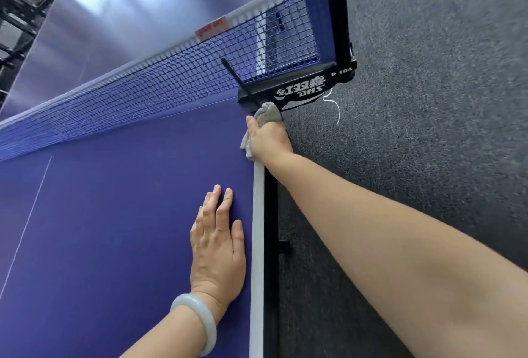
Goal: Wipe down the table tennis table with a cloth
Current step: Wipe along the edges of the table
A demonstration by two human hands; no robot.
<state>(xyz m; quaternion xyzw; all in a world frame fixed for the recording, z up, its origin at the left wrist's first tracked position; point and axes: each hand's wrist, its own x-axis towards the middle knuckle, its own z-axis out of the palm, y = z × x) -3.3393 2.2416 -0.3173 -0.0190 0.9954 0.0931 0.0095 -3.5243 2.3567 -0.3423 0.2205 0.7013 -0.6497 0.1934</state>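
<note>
**Cloth at the net clamp, on the table's right edge**

The right hand [268,140] is stretched forward and holds a bunched grey cloth [267,113], pressing it onto the side edge of the table tennis table [128,214]. Its fingers are hidden beneath the hand, but they seem curled round the wad. The left hand [218,243] lies flat on the blue top, fingers straight and holding nothing, nearer the body and just inside the white sideline [258,214]. It wears a pale bangle [197,320] at the wrist.

The cloth sits at the far end of this half, right against the black net clamp [297,87]. It appears to touch the clamp's base, though the join is too small to be sure. The sideline is the long axis here, running from the person straight up to the cloth, and the right hand is the nearer one by far.

Forward travel is blocked by the clamp and the net [171,80]. To the right the top ends and drops to grey carpet [428,100], where a loose white cord [335,106] hangs from the clamp. Open room lies leftward along the foot of the net, and back along the edge towards the body. A stroke down the edge would likely pass just beside the resting left hand.
</note>
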